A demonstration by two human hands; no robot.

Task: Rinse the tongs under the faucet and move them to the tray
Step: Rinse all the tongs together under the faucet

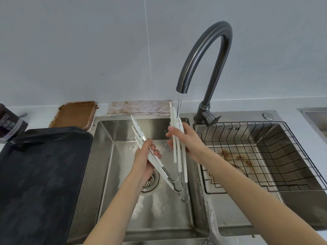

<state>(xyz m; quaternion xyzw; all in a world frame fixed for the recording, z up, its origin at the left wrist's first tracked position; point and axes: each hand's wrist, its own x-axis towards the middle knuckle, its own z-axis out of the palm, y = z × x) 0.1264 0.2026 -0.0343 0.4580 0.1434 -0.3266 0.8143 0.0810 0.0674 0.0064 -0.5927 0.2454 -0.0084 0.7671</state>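
Note:
Both hands hold white tongs with metal loop ends over the left sink basin. My left hand is shut on one bunch of tongs, tips pointing up and to the left. In my right hand, shut, a second bunch of tongs stands nearly upright with its tips in the thin stream of water from the dark curved faucet. The loop ends of both bunches hang close together low over the basin. A black tray lies on the counter left of the sink.
A black wire rack sits in the stained right basin. Behind the sink lie a folded stained cloth and a brown-coated pan. A dark jar stands at the far left. The drain is below my left hand.

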